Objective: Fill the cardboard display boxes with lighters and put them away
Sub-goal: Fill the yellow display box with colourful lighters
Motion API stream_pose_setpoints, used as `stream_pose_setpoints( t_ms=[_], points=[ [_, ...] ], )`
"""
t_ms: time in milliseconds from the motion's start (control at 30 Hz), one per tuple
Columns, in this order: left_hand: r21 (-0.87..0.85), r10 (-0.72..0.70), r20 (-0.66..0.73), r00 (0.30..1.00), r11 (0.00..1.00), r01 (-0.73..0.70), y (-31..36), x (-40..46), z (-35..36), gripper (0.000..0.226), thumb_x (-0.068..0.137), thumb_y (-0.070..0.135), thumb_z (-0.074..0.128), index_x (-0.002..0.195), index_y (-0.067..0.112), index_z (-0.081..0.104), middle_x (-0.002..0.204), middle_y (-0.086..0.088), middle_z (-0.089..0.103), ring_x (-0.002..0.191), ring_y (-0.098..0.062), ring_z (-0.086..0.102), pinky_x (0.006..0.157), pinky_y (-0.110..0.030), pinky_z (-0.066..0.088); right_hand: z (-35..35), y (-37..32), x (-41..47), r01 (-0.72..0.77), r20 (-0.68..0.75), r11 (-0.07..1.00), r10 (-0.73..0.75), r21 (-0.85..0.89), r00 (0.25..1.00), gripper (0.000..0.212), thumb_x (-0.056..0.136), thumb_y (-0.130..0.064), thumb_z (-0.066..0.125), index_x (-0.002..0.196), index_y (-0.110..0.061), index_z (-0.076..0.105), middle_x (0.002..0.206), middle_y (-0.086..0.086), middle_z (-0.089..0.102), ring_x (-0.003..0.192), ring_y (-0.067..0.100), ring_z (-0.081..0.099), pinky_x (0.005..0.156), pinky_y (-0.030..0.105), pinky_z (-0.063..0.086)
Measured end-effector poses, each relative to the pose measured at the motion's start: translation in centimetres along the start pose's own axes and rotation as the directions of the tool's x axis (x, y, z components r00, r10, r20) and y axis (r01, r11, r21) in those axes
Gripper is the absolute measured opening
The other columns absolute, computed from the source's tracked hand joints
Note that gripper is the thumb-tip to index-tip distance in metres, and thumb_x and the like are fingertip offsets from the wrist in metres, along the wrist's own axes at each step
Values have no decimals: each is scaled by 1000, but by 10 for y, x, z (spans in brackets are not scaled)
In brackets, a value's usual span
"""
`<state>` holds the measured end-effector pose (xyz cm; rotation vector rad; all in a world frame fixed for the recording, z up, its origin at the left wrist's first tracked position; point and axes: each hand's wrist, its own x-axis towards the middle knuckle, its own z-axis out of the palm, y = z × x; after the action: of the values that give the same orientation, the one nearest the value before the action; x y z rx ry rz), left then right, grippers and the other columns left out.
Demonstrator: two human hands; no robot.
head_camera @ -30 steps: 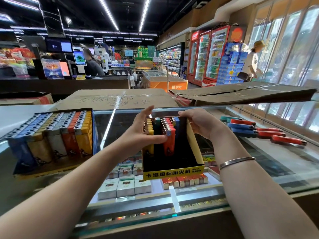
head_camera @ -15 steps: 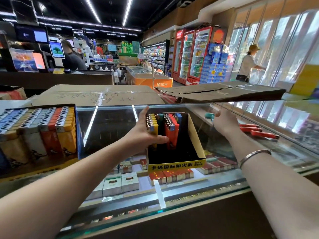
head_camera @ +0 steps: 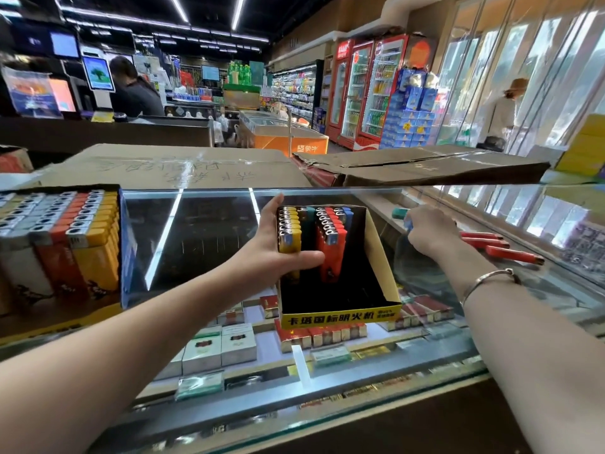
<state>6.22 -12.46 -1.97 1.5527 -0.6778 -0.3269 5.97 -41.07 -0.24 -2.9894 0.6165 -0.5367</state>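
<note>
On the glass desk [head_camera: 209, 231] the box [head_camera: 376, 257] is roughly half full, the left hand [head_camera: 278, 253] gripping its standing lighters [head_camera: 330, 247], the right hand [head_camera: 425, 231] closing on a blue loose one, red ones [head_camera: 510, 253] still waiting.

Bright shop interior, wide-angle view with curved edges.
Long white ceiling strip lights [head_camera: 178, 8] reflect as streaks on the glass counter top [head_camera: 203, 231]; daylight floods the tall right-hand windows [head_camera: 537, 70]; margins appear softly blurred.
</note>
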Motion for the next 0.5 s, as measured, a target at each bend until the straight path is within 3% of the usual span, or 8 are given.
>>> stream_pose_setpoints(
  t_ms=[167,300,500],
  points=[
    [-1,11,-17,1000,1000,-11,0,-1,1,114,48,38,79,136,53,8,130,-1,41,98,-13,61,68,-16,53,-9,9,-2,-74,-150,996,65,-54,987,27,85,-10,63,111,-9,63,105,17,60,97,34,55,79,35,42],
    [21,13,-20,1000,1000,-12,-1,-1,-1,111,52,38,77,138,51,7,117,9,44,92,-4,60,65,-11,51,-9,17,-9,-162,-52,981,158,-102,986,28,86,-16,63,113,-10,58,109,16,59,99,32,54,84,39,44],
    [23,6,-21,1000,1000,-6,-1,-1,-1,110,54,36,77,138,51,7,111,15,45,94,-7,61,67,-13,52,-6,12,-13,-65,42,994,69,-84,997,29,91,-23,56,117,-9,55,111,16,53,99,29,51,86,41,46]
  ],
)
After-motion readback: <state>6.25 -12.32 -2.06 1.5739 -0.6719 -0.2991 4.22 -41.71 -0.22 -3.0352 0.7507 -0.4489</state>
